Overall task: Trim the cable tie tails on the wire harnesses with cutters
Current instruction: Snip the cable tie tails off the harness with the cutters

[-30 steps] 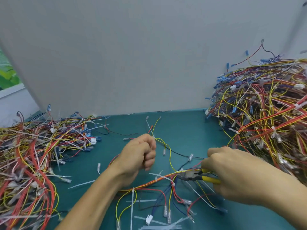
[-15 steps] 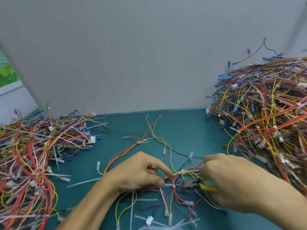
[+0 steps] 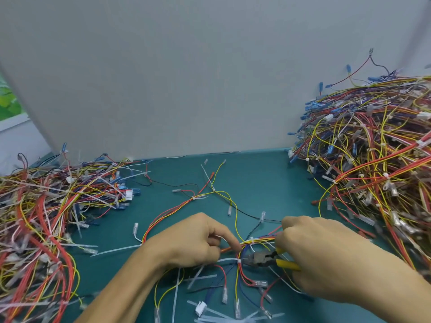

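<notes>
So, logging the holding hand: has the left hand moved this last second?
Yes. The left hand has come toward the person, away from the teal table's rear edge, to pinch the multicoloured wire harness by the yellow-handled cutters.

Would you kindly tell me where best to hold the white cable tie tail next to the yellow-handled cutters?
Pinch the white cable tie tail at its free left end, coming from the left, probably with the left hand. It sticks out leftward, roughly level, from its head on the wire harness, while the yellow-handled cutters in the right hand meet it from the right.
</notes>
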The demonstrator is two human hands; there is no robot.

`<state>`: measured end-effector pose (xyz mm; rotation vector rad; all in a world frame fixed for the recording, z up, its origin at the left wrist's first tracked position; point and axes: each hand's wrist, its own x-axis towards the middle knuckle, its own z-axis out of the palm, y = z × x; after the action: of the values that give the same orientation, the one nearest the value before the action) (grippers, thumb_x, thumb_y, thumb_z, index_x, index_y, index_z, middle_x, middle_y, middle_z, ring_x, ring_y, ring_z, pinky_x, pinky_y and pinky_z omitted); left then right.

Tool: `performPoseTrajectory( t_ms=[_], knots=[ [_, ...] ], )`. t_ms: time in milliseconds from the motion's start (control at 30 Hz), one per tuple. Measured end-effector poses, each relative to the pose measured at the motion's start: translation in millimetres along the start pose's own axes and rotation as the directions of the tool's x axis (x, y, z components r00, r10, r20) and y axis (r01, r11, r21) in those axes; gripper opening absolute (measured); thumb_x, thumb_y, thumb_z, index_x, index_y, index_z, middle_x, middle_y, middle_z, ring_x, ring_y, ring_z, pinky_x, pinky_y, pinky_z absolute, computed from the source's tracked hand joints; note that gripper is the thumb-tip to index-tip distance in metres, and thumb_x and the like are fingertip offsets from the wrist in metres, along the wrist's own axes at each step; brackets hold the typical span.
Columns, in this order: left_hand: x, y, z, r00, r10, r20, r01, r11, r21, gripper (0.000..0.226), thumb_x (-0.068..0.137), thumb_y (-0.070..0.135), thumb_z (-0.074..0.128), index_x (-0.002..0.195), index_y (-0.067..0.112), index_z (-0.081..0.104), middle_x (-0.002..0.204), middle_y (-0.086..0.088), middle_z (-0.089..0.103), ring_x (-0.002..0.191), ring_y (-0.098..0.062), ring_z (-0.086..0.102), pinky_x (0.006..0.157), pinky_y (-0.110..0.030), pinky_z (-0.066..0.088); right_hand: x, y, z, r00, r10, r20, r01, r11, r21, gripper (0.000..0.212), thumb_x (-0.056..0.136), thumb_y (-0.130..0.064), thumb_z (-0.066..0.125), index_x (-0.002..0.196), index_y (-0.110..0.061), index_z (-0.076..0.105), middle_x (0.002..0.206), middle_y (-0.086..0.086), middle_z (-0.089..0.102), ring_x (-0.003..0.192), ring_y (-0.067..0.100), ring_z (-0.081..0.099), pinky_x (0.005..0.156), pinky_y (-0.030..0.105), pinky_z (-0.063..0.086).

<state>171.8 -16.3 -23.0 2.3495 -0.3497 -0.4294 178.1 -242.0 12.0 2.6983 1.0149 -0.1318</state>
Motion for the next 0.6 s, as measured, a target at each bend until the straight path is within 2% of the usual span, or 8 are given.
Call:
performPoseTrajectory(
  t_ms=[133,233,300,367,400,467,533,600],
  knots=[
    [0,-4,-3,0.998,0.034,0.06,-0.032,0.999,-0.026,0.036,0.081,0.006,0.063,0.099,0.037,0.069,0.053,0.007,0.023,0.053,-0.013,0.022,0.049,-0.024,0.019,1,-1,2,1.0,0.005,0.012,-0.005,1.0,-0.001,0.015,0.085,-0.026,0.051,0.1,-0.023,0.055,0.104,0.0,0.047,0.096,0.026,0.057,0.062,0.031,0.031],
    [2,-6,-2,0.995,0.053,0.086,-0.048,0.997,-0.066,0.029,0.076,0.016,0.077,0.098,0.032,0.07,0.049,0.009,0.027,0.05,-0.009,0.024,0.049,-0.022,0.02,1,0,2,1.0,0.0,0.015,0.0,1.0,0.013,0.017,0.085,-0.026,0.051,0.1,-0.023,0.056,0.103,0.0,0.047,0.096,0.026,0.057,0.059,0.031,0.031],
    [3,-7,0,0.995,0.063,0.073,-0.057,0.995,-0.08,0.023,0.074,0.019,0.08,0.093,0.03,0.073,0.051,0.01,0.044,0.047,-0.004,0.035,0.049,-0.017,0.027,1,1,1,1.0,0.002,0.01,-0.003,1.0,0.031,0.018,0.084,-0.026,0.051,0.101,-0.023,0.057,0.097,-0.001,0.043,0.095,0.026,0.057,0.06,0.031,0.032],
    [5,-9,3,0.997,0.072,0.03,-0.068,0.992,-0.103,0.013,0.078,0.021,0.078,0.089,0.028,0.075,0.07,0.005,0.067,0.058,-0.002,0.057,0.06,-0.017,0.044,0,3,0,1.0,0.009,0.0,-0.009,0.999,0.051,0.018,0.084,-0.027,0.05,0.1,-0.023,0.057,0.094,-0.001,0.039,0.095,0.026,0.057,0.064,0.031,0.034],
    [6,-10,5,0.997,0.075,0.007,-0.074,0.992,-0.107,0.009,0.08,0.022,0.075,0.088,0.026,0.075,0.079,0.004,0.072,0.068,-0.003,0.064,0.069,-0.022,0.05,-1,4,-1,1.0,0.009,-0.005,-0.009,0.998,0.055,0.018,0.084,-0.029,0.049,0.099,-0.024,0.057,0.094,-0.002,0.038,0.095,0.026,0.057,0.065,0.031,0.034],
    [7,-10,7,0.997,0.079,-0.016,-0.08,0.993,-0.09,0.006,0.084,0.022,0.071,0.089,0.021,0.074,0.084,0.005,0.074,0.078,-0.003,0.065,0.081,-0.029,0.051,-1,4,-2,1.0,0.006,-0.011,-0.005,0.998,0.056,0.018,0.085,-0.03,0.048,0.099,-0.024,0.057,0.094,-0.003,0.038,0.091,0.025,0.056,0.065,0.031,0.034],
    [7,-9,9,0.997,0.072,-0.027,-0.074,0.993,-0.087,0.006,0.085,0.025,0.07,0.089,0.021,0.072,0.084,-0.005,0.073,0.074,-0.008,0.06,0.078,-0.035,0.05,-1,3,-2,1.0,0.003,-0.011,-0.003,0.999,0.052,0.017,0.085,-0.029,0.048,0.098,-0.024,0.056,0.095,-0.003,0.04,0.082,0.025,0.05,0.063,0.031,0.033],
    [6,-8,9,0.996,0.078,-0.033,-0.082,0.99,-0.118,0.008,0.082,0.029,0.07,0.087,0.022,0.069,0.077,-0.021,0.065,0.067,-0.016,0.05,0.067,-0.04,0.044,0,1,-1,1.0,0.006,-0.008,-0.005,0.999,0.039,0.016,0.083,-0.027,0.049,0.097,-0.023,0.056,0.092,-0.002,0.038,0.079,0.026,0.045,0.061,0.031,0.032]
  ],
)
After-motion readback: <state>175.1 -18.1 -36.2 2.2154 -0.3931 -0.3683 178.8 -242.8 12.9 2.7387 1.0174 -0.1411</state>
